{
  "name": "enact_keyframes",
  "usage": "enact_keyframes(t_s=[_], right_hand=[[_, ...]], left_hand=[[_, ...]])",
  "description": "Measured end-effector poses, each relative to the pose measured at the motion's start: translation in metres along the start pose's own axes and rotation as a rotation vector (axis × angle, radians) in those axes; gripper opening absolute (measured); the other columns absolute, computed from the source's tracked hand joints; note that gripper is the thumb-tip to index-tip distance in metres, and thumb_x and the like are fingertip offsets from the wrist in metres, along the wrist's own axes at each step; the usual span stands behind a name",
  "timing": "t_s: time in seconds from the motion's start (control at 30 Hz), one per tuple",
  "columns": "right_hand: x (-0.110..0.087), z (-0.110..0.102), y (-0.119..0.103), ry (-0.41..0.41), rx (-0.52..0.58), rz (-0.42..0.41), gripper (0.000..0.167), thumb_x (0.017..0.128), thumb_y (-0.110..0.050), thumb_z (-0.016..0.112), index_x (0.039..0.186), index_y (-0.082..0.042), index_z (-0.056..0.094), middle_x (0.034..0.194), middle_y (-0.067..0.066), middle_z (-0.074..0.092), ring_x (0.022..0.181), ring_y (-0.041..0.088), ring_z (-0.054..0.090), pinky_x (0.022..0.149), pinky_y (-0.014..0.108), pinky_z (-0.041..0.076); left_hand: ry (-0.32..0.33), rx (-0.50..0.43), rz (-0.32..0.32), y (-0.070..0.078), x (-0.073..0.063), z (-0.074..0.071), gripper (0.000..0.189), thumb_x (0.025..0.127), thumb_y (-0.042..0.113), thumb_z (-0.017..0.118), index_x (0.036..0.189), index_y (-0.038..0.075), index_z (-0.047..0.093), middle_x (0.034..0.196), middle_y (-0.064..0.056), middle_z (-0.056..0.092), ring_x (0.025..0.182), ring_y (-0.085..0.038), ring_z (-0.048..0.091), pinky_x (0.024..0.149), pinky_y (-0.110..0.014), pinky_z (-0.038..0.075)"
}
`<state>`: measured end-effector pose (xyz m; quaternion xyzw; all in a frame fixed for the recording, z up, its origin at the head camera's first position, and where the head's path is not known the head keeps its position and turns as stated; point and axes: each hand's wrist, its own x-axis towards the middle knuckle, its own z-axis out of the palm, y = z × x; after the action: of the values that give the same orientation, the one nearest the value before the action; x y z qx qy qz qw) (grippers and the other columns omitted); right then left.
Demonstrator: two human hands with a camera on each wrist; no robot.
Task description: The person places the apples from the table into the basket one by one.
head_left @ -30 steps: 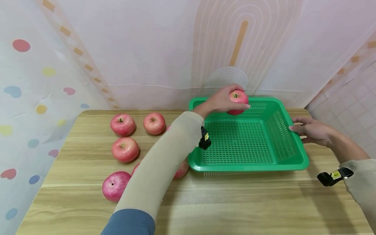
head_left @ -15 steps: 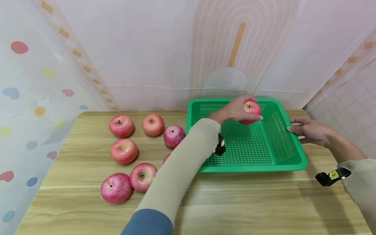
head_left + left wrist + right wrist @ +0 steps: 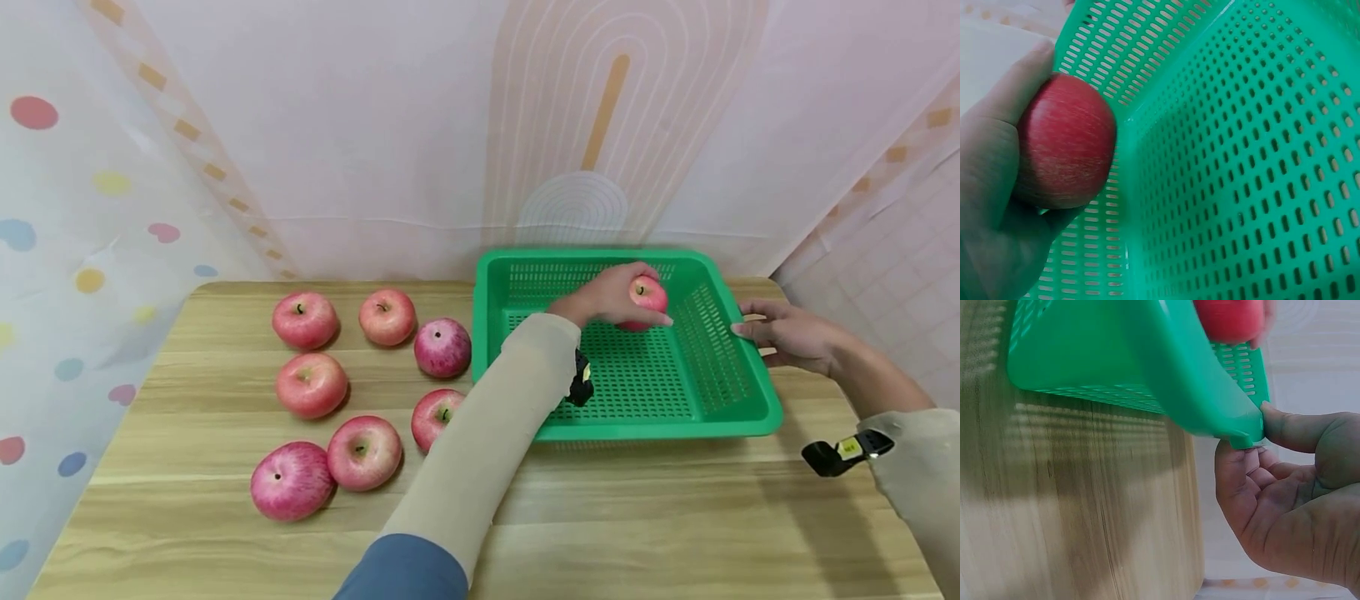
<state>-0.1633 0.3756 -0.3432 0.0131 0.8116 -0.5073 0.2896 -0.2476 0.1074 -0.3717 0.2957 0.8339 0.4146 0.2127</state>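
Note:
My left hand (image 3: 617,293) grips a red apple (image 3: 648,298) inside the green plastic basket (image 3: 585,432), toward its back right. In the left wrist view the apple (image 3: 1069,144) sits between thumb and fingers, and bare perforated basket floor (image 3: 1241,175) shows beside it. My right hand (image 3: 797,335) holds the basket's right rim. From the right wrist view, the thumb lies on top of the rim (image 3: 1210,394) and curled fingers are under it. In that view the apple (image 3: 1230,319) shows past the rim.
Several apples lie on the wooden table (image 3: 187,417) left of the basket, among them a purplish-red one (image 3: 442,347) close to its left wall and another (image 3: 292,481) at the front left. My left forearm partly covers one apple (image 3: 435,417). A patterned cloth wall (image 3: 375,150) stands behind.
My left hand has carried the apple rightward and down, from above the basket's back edge into the basket. The right hand stays on the rim. More table apples are uncovered.

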Motion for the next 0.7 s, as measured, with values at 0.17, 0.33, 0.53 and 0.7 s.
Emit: enact_keyframes(t_s=[0.17, 0.33, 0.53, 0.7], right_hand=[[-0.003, -0.001, 0.001, -0.005, -0.003, 0.004, 0.036, 0.111, -0.011, 0.039, 0.141, 0.007, 0.031, 0.103, 0.001, 0.065, 0.091, 0.015, 0.068, 0.079, 0.038, 0.058], [-0.005, -0.002, 0.003, -0.002, -0.010, -0.004, 0.036, 0.111, -0.013, 0.040, 0.140, 0.007, 0.032, 0.104, 0.002, 0.064, 0.091, 0.015, 0.068, 0.079, 0.038, 0.058], [-0.004, -0.001, 0.004, -0.012, -0.002, -0.012, 0.027, 0.111, -0.013, 0.041, 0.135, 0.001, 0.039, 0.103, 0.001, 0.065, 0.090, 0.015, 0.068, 0.079, 0.038, 0.058], [-0.003, -0.001, 0.001, -0.007, -0.011, -0.017, 0.028, 0.111, -0.013, 0.041, 0.135, 0.001, 0.039, 0.103, 0.001, 0.065, 0.090, 0.015, 0.068, 0.078, 0.038, 0.058]], left_hand=[[-0.039, 0.060, 0.042, -0.004, 0.002, 0.007, 0.077, 0.083, 0.038, 0.085, 0.146, 0.011, 0.050, 0.131, -0.004, 0.056, 0.113, -0.013, 0.051, 0.085, -0.019, 0.048], [-0.062, 0.146, 0.039, -0.007, 0.003, 0.014, 0.076, 0.084, 0.041, 0.083, 0.147, 0.013, 0.051, 0.137, -0.006, 0.052, 0.121, -0.015, 0.048, 0.086, -0.020, 0.047], [-0.091, 0.147, 0.020, -0.012, 0.002, 0.021, 0.078, 0.086, 0.040, 0.082, 0.150, 0.012, 0.047, 0.144, -0.004, 0.049, 0.123, -0.015, 0.049, 0.089, -0.020, 0.047], [-0.085, 0.194, 0.035, -0.013, 0.001, 0.021, 0.079, 0.087, 0.040, 0.081, 0.152, 0.013, 0.044, 0.152, -0.005, 0.046, 0.131, -0.017, 0.046, 0.095, -0.021, 0.045]])
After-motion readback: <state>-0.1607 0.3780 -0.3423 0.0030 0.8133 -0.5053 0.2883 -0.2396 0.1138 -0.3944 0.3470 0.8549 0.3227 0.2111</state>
